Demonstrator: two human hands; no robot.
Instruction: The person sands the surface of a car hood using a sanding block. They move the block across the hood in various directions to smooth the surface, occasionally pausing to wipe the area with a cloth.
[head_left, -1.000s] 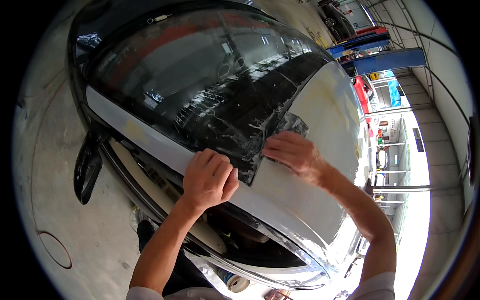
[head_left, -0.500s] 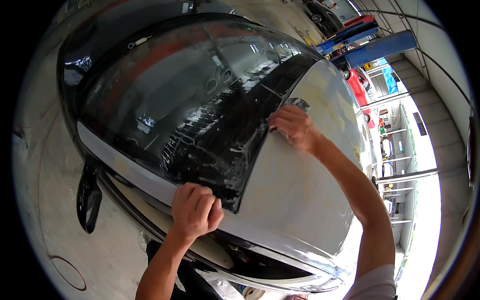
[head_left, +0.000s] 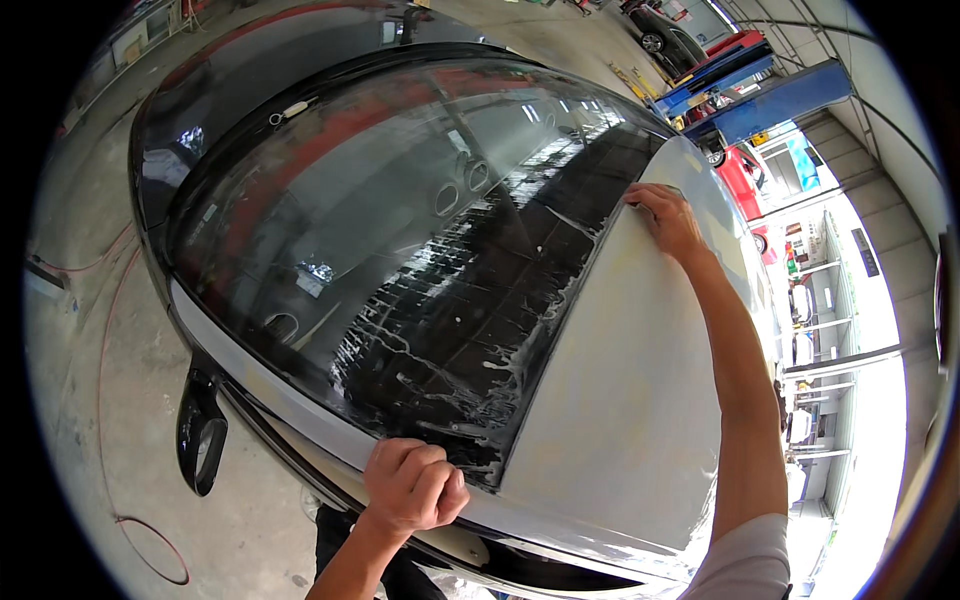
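Note:
The car's roof (head_left: 590, 400) is matt pale grey with yellowish patches. It meets the dark windshield (head_left: 380, 230), whose upper edge is streaked with milky wet runs. My right hand (head_left: 668, 220) is far along this seam, fingers bent down onto the roof's edge. It is closed on a piece of grey sandpaper, now mostly hidden beneath the fingers. My left hand (head_left: 415, 485) is curled into a fist at the near corner of the windshield, resting on the grey pillar (head_left: 270, 360). Whether anything is inside that fist is hidden.
A black side mirror (head_left: 202, 440) juts out at the near left. On the concrete floor lies a thin red hose (head_left: 105, 400). A key with a pale tag (head_left: 290, 112) rests at the windshield's far base. Blue lift posts (head_left: 780, 100) and a red car (head_left: 738, 180) stand beyond the roof.
My right hand has slid farther away along the windshield's edge, and the grey sandpaper has gone from sight. My left hand stays closed near the corner. The view has shifted, so the car appears lower.

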